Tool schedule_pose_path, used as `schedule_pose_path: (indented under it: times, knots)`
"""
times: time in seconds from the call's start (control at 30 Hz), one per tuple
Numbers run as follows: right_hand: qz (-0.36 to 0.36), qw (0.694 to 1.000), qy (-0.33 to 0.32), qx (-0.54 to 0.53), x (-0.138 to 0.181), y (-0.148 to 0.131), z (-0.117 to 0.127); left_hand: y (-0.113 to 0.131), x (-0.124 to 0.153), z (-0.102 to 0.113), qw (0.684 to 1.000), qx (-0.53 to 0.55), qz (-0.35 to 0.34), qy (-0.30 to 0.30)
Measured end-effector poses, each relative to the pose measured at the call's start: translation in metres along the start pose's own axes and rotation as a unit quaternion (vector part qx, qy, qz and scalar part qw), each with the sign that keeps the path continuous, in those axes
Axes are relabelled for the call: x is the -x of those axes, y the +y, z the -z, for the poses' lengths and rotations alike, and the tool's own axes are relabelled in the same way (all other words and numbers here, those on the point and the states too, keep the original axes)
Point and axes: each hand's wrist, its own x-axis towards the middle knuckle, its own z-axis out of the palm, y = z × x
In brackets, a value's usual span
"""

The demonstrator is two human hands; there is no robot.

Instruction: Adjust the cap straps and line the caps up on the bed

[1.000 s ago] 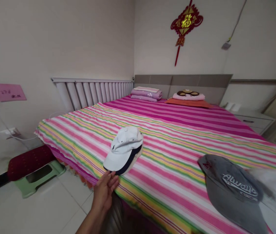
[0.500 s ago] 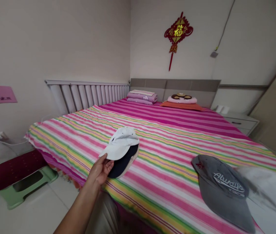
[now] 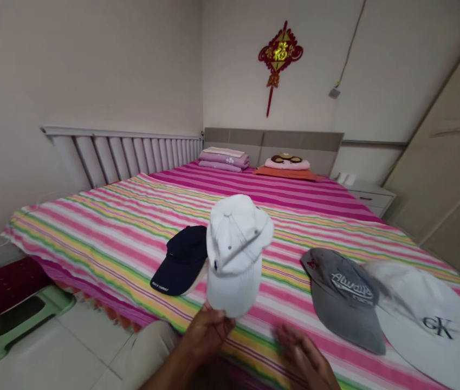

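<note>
A white baseball cap (image 3: pixel 234 238) is lifted above the bed, its brim tipped down toward me. My left hand (image 3: pixel 209 330) pinches the brim's front edge between thumb and fingers. My right hand (image 3: pixel 305 355), partly blurred, hovers to the right of the white cap with its fingers stretched out and nothing in them. On the bed to the left lies a navy cap (image 3: pixel 181 260) with small white lettering on its brim; a pale edge shows beneath it. On the right, a grey cap (image 3: pixel 341 298) with white script overlaps a white cap with CK letters (image 3: pixel 428 319).
The caps lie on a striped bedspread (image 3: pixel 103 238). Folded bedding (image 3: pixel 224 161) and a pink pillow stack (image 3: pixel 286 164) sit by the headboard (image 3: pixel 295 142). A green stool (image 3: pixel 18 325) with a dark red top stands on the tiled floor at left, near a white radiator (image 3: pixel 132 157).
My left hand has lifted the white cap off the navy one and brought it right and closer. My right hand has come into view. The view has turned slightly right.
</note>
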Motion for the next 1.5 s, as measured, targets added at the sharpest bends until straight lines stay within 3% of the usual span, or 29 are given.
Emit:
schedule_pose_path:
  times: [0.13,0.27,0.5,0.6,0.73,0.9,1.1,1.23,1.5]
  knots:
    - [0.023,0.985,-0.053,-0.163,-0.021,-0.041,-0.022,-0.045,0.017,0.01,0.993,0.023,0.097,-0.06]
    - [0.025,0.969,-0.03,-0.243,-0.038,-0.045,-0.037,-0.061,0.026,0.022,0.986,0.045,0.149,-0.054]
    - [-0.029,0.945,0.011,-0.326,-0.042,-0.029,-0.029,-0.046,0.012,0.036,0.985,0.046,0.152,-0.066]
    - [-0.065,0.945,-0.011,-0.32,-0.036,-0.029,-0.02,-0.039,0.001,0.03,0.983,0.005,0.156,-0.1]
    - [-0.11,0.951,-0.012,-0.289,-0.028,-0.024,-0.008,-0.032,-0.013,0.016,0.984,-0.013,0.147,-0.097]
    - [-0.112,0.946,-0.023,-0.303,-0.021,-0.014,0.007,-0.029,-0.033,0.006,0.977,0.009,0.18,-0.111]
    - [-0.107,0.927,-0.057,-0.356,-0.016,-0.002,0.02,-0.037,-0.044,0.013,0.972,0.032,0.198,-0.121]
    - [-0.092,0.926,-0.04,-0.365,-0.015,0.003,0.021,-0.035,-0.042,0.015,0.979,0.045,0.171,-0.103]
    - [-0.106,0.928,-0.059,-0.352,-0.017,-0.001,0.017,-0.027,-0.042,-0.001,0.97,0.077,0.178,-0.145]
